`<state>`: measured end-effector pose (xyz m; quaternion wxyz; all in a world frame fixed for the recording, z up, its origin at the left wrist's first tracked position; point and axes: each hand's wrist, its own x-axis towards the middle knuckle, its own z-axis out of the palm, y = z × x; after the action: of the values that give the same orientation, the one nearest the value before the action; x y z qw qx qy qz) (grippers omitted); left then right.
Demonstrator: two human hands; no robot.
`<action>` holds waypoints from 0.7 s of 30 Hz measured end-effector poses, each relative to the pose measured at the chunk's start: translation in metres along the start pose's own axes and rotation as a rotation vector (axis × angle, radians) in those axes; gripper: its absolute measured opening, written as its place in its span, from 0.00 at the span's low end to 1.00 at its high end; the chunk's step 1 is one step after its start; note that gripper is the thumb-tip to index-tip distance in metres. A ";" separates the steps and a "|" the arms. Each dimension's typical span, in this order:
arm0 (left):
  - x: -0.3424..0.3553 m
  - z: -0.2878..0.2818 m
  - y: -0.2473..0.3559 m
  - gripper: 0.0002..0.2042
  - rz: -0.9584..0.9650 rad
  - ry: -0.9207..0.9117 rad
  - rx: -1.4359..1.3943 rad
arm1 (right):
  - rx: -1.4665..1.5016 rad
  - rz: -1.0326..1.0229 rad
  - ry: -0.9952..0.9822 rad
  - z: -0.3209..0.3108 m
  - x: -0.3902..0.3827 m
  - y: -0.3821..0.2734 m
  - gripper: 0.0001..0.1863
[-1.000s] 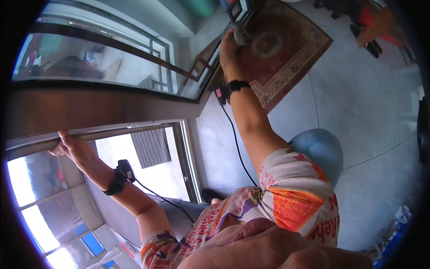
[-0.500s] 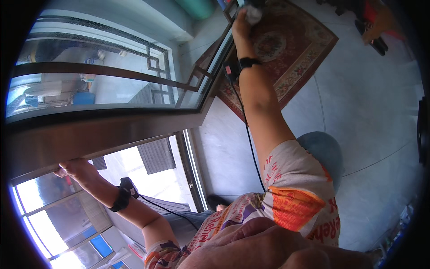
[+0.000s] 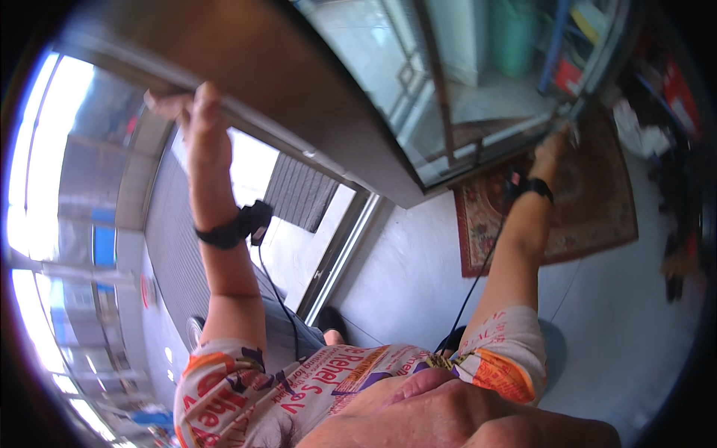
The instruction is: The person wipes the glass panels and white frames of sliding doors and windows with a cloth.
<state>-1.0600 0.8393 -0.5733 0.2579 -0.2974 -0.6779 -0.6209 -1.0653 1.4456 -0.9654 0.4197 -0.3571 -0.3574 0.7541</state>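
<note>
A glass door with a wide brown frame (image 3: 328, 127) stands at an angle in front of me. My left hand (image 3: 200, 127) is at the frame's left edge, its thumb and fingers apart, with nothing seen in it. Out at the far right, my right hand (image 3: 553, 145) is against the lower far part of the glass pane (image 3: 515, 97), its fingers curled. A small pale bit shows at its fingertips, blurred, too little to name. Each wrist wears a black strap (image 3: 224, 230) with a cable.
A red patterned rug (image 3: 590, 216) lies on the grey tiled floor (image 3: 403, 276). Beyond it are a white crumpled bag (image 3: 646, 138) and dark items at the right. A metal door track (image 3: 340, 257) runs by my feet, with a grey ribbed mat (image 3: 295, 190) outside. Behind the glass stands a green cylinder (image 3: 515, 37).
My view has turned, so the door and rug sit farther right. My left hand's fingers have spread at the door edge. The pale crumpled thing at my right hand shows far less now.
</note>
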 end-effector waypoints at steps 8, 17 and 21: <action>-0.015 0.023 0.057 0.82 -0.075 0.070 0.597 | 0.170 0.233 -0.098 0.026 -0.103 0.002 0.33; -0.006 0.055 0.056 0.82 -0.052 0.062 0.424 | 0.175 0.174 0.001 0.000 -0.100 -0.035 0.48; -0.008 0.051 0.057 0.82 -0.067 0.061 0.433 | -0.096 0.251 0.006 -0.022 -0.087 -0.013 0.56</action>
<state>-1.0124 0.8920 -0.5446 0.3154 -0.1932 -0.7968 -0.4779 -1.0082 1.3788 -0.9444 0.3057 -0.4208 -0.3445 0.7815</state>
